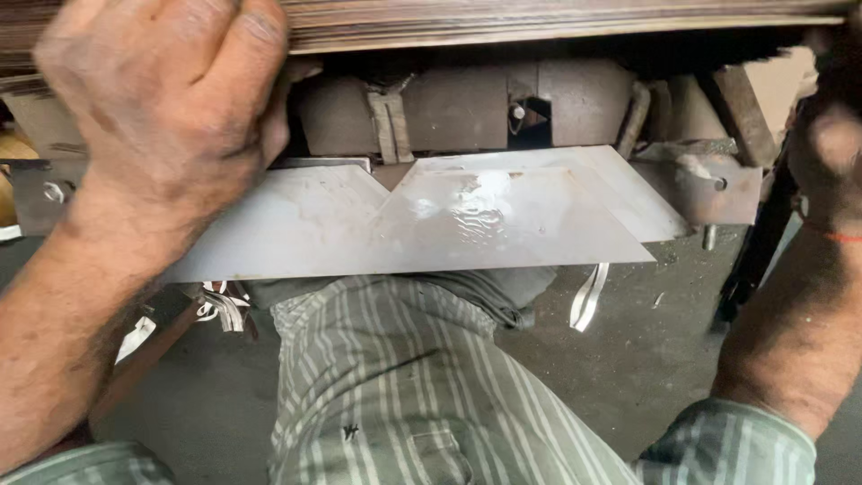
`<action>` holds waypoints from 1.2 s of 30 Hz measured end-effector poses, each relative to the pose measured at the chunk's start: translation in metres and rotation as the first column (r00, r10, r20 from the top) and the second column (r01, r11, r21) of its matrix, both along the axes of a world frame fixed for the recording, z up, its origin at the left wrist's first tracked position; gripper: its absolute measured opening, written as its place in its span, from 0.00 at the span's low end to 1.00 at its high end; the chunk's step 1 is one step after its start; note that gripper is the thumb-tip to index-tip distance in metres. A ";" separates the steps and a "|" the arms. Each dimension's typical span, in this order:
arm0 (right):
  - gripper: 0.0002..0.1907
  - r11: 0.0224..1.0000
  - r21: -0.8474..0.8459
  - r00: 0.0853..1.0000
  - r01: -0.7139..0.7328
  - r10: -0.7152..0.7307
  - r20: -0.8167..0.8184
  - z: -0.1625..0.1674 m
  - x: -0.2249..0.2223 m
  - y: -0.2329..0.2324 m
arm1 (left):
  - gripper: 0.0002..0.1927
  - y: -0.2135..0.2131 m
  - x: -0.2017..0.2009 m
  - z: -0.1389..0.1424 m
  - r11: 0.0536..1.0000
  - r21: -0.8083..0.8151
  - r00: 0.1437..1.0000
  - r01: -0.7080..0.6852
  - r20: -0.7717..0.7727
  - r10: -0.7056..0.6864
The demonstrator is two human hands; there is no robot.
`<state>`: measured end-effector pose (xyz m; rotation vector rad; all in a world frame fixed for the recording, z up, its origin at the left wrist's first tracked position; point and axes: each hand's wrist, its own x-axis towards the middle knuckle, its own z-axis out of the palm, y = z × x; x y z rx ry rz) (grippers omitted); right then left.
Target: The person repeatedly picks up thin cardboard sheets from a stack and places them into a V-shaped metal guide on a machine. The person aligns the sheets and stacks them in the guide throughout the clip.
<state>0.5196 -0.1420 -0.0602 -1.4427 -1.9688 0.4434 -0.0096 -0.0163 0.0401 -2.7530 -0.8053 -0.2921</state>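
Single head-worn view, which looked steeply down the wearer's own striped shirt (377,386) toward the floor (628,359). The camera sat very near a metal sheet (404,224) on the machine bed, with both forearms entering from the lower corners.

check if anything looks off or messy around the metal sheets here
Curled metal offcut strips hang below the shiny sheets, more at left. The left hand grips the stacked sheet edges; the right hand is mostly hidden.
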 end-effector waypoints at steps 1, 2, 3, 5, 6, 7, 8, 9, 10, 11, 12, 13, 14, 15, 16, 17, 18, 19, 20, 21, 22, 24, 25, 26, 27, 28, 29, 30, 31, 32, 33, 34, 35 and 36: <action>0.09 1.000 -0.006 1.000 -0.007 0.007 0.003 -0.002 -0.002 0.002 | 0.17 0.002 -0.001 -0.009 1.000 0.017 1.000 0.001 0.025 -0.002; 0.09 1.000 -0.012 1.000 -0.012 0.012 0.006 -0.002 -0.005 0.004 | 0.15 0.003 0.001 -0.015 1.000 0.027 0.999 0.003 0.049 -0.004; 0.09 1.000 -0.018 1.000 -0.017 0.018 0.010 -0.001 -0.006 0.005 | 0.14 0.005 0.002 -0.019 1.000 0.028 0.998 0.001 0.069 -0.003; 0.09 0.999 -0.027 1.000 -0.020 0.020 0.005 0.002 -0.008 0.006 | 0.11 0.008 0.005 -0.023 0.999 0.038 0.996 -0.004 0.095 0.000; 0.09 0.999 -0.035 1.000 -0.020 0.020 0.002 0.003 -0.009 0.006 | 0.10 0.009 0.006 -0.024 0.999 0.035 0.995 -0.005 0.103 0.002; 0.09 0.999 -0.042 1.000 -0.019 0.019 0.000 0.005 -0.010 0.006 | 0.09 0.010 0.007 -0.023 1.000 0.028 0.994 -0.007 0.105 0.004; 0.09 0.999 -0.051 1.000 -0.018 0.018 -0.002 0.006 -0.012 0.006 | 0.08 0.010 0.007 -0.021 1.000 0.020 0.994 -0.014 0.107 0.012; 0.08 0.998 -0.054 1.000 -0.016 0.016 -0.004 0.007 -0.014 0.006 | 0.08 0.011 0.007 -0.019 1.000 0.009 0.994 -0.020 0.105 0.019; 0.08 0.998 -0.056 1.000 -0.013 0.013 0.000 0.009 -0.016 0.006 | 0.08 0.011 0.008 -0.017 1.000 -0.005 0.995 -0.021 0.098 0.022; 0.08 0.998 -0.057 1.000 -0.012 0.012 0.002 0.011 -0.019 0.006 | 0.08 0.011 0.007 -0.014 0.999 -0.032 0.996 -0.028 0.083 0.031; 0.08 0.998 -0.054 1.000 -0.013 0.014 0.003 0.012 -0.022 0.006 | 0.10 0.011 0.005 -0.011 0.997 -0.069 0.997 -0.038 0.063 0.042; 0.08 0.998 -0.056 1.000 -0.016 0.016 -0.002 0.014 -0.025 0.007 | 0.10 0.011 0.005 -0.009 0.997 -0.060 0.997 -0.042 0.062 0.045; 0.08 0.998 -0.056 1.000 -0.008 0.008 0.001 0.015 -0.029 0.007 | 0.10 0.012 0.004 -0.008 0.998 -0.055 0.997 -0.042 0.058 0.045; 0.08 0.999 -0.053 1.000 0.000 0.001 0.006 0.016 -0.032 0.008 | 0.10 0.012 0.004 -0.008 0.998 -0.052 0.998 -0.039 0.056 0.042; 0.08 0.999 -0.052 1.000 -0.004 0.005 0.010 0.016 -0.035 0.009 | 0.08 0.012 0.003 -0.010 0.999 -0.037 0.996 -0.032 0.079 0.035; 0.10 1.000 -0.027 1.000 -0.012 0.013 0.029 0.016 -0.037 0.010 | 0.07 0.013 0.003 -0.012 1.000 -0.014 0.995 -0.027 0.100 0.028; 0.12 1.000 0.002 0.999 -0.018 0.018 0.050 0.016 -0.038 0.010 | 0.06 0.014 0.003 -0.016 1.000 0.012 0.992 -0.019 0.124 0.018; 0.15 0.999 0.025 0.997 -0.025 0.023 0.071 0.016 -0.037 0.008 | 0.06 0.014 0.003 -0.020 0.999 0.034 0.989 -0.013 0.147 0.008; 0.15 0.999 0.050 0.997 -0.017 0.013 0.080 0.014 -0.038 0.005 | 0.08 0.013 0.002 -0.023 0.999 0.053 0.986 -0.008 0.167 -0.001; 0.15 0.997 0.075 0.996 0.003 -0.010 0.091 0.013 -0.037 0.000 | 0.08 0.012 0.001 -0.026 0.998 0.069 0.984 -0.002 0.176 -0.010; 0.15 0.993 0.111 0.994 0.031 -0.043 0.104 0.012 -0.037 -0.007 | 0.09 0.012 0.000 -0.028 0.996 0.085 0.983 0.003 0.185 -0.019; 0.16 0.962 0.209 0.973 0.176 -0.202 0.110 0.007 -0.035 -0.023 | 0.09 0.012 -0.001 -0.031 0.995 0.097 0.984 -0.001 0.178 -0.017; 0.17 0.941 0.237 0.955 0.240 -0.274 0.119 0.002 -0.035 -0.030 | 0.09 0.012 -0.001 -0.031 0.995 0.101 0.984 -0.005 0.176 -0.013; 0.17 0.926 0.239 0.932 0.293 -0.332 0.145 -0.001 -0.033 -0.036 | 0.09 0.012 -0.001 -0.031 0.995 0.102 0.984 -0.006 0.178 -0.012; 0.18 0.918 0.225 0.912 0.326 -0.368 0.181 -0.005 -0.032 -0.041 | 0.08 0.013 -0.001 -0.031 0.994 0.106 0.983 -0.006 0.181 -0.013; 0.19 0.925 0.176 0.897 0.335 -0.371 0.240 -0.009 -0.030 -0.042 | 0.08 0.014 0.000 -0.030 0.994 0.111 0.983 -0.006 0.184 -0.015; 0.20 0.937 0.114 0.885 0.330 -0.349 0.309 -0.012 -0.028 -0.044 | 0.08 0.015 0.000 -0.029 0.993 0.117 0.982 -0.008 0.188 -0.014; 0.21 0.944 0.049 0.867 0.326 -0.319 0.383 -0.015 -0.025 -0.043 | 0.08 0.015 0.001 -0.028 0.993 0.118 0.983 -0.012 0.181 -0.010; 0.22 0.947 0.010 0.853 0.321 -0.294 0.431 -0.018 -0.023 -0.044 | 0.07 0.015 0.001 -0.027 0.993 0.119 0.985 -0.015 0.174 -0.006; 0.23 0.948 -0.035 0.836 0.316 -0.261 0.483 -0.018 -0.020 -0.044 | 0.08 0.014 0.001 -0.026 0.993 0.117 0.987 -0.019 0.158 0.000; 0.23 0.947 -0.060 0.816 0.316 -0.239 0.526 -0.018 -0.017 -0.045 | 0.08 0.012 0.001 -0.025 0.993 0.117 0.988 -0.018 0.153 0.000; 0.21 0.923 -0.106 0.852 0.370 -0.291 0.435 -0.013 -0.014 -0.049 | 0.08 0.011 0.000 -0.025 0.993 0.116 0.989 -0.018 0.147 0.000; 0.19 0.895 -0.159 0.874 0.416 -0.345 0.342 -0.004 -0.011 -0.058 | 0.08 0.009 0.000 -0.025 0.993 0.115 0.988 -0.014 0.153 -0.004; 0.18 0.866 -0.214 0.882 0.453 -0.400 0.249 0.007 -0.008 -0.068 | 0.08 0.008 0.000 -0.026 0.993 0.116 0.987 -0.012 0.159 -0.007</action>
